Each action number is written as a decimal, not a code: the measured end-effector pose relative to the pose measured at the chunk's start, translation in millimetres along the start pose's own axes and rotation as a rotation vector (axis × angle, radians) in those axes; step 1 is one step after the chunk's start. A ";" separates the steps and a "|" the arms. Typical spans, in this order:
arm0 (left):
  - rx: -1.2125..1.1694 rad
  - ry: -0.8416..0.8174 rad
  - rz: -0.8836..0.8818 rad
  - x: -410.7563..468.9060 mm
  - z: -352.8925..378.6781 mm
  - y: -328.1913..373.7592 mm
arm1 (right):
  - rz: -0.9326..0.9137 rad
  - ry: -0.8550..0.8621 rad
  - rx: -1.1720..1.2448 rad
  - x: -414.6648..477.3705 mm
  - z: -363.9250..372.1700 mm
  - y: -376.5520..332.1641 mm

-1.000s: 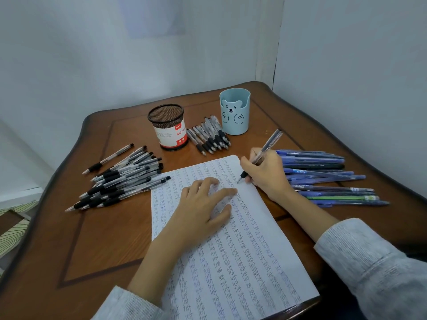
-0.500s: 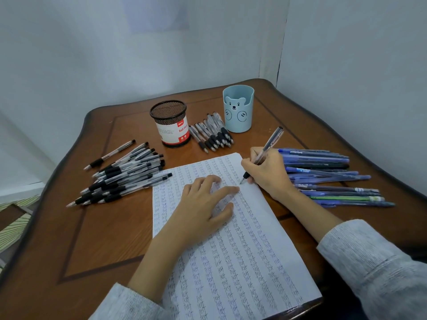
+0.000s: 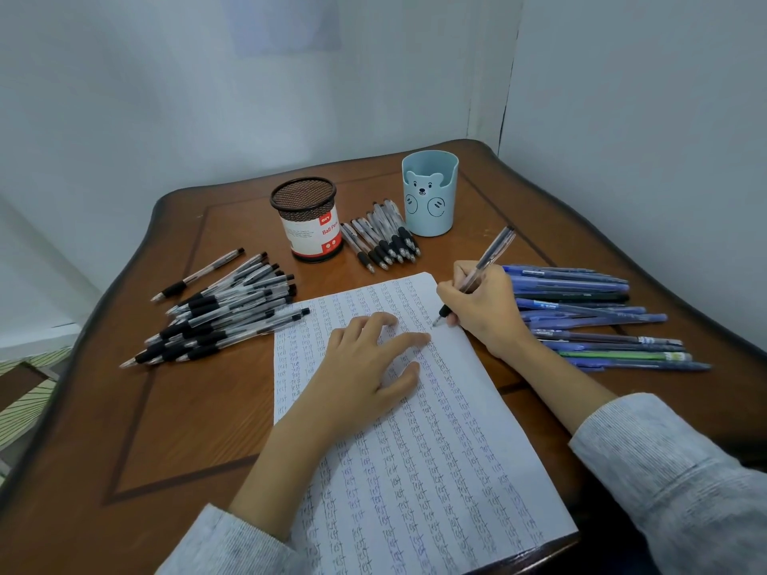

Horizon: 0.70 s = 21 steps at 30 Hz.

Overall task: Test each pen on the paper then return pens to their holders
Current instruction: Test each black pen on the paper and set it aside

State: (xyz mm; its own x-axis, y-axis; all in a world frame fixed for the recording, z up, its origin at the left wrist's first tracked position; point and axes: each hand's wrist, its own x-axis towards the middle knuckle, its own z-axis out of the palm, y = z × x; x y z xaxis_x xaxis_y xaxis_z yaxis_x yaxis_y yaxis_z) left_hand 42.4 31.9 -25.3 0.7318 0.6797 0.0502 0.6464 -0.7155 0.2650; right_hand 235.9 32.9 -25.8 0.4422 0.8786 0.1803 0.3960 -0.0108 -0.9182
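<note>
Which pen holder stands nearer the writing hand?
The light blue bear-face holder, just beyond the right hand gripping the clear pen; the black mesh holder with the red-and-white label stands further left.

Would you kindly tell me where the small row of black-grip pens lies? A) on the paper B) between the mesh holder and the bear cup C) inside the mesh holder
B: the small row of black-grip pens lies between the mesh holder and the blue bear cup.
</note>
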 end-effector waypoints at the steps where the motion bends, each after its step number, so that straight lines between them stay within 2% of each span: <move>1: 0.002 0.000 0.000 0.0 0.2 0.0 | -0.006 -0.009 0.003 0.0 0.0 -0.5; 17: 0.011 0.002 0.005 1.0 2.4 -2.7 | -0.037 -0.012 -0.021 -0.3 0.3 1.2; 21: -0.005 0.001 0.006 0.8 2.4 -2.6 | 0.006 -0.032 0.089 0.7 -2.1 -0.9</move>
State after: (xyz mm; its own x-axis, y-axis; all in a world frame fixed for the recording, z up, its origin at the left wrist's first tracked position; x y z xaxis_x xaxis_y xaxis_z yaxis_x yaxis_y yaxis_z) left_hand 41.8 33.9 -28.3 0.7357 0.6753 0.0527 0.6407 -0.7190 0.2693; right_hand 237.6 32.5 -24.1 0.4181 0.8933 0.1649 0.3197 0.0252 -0.9472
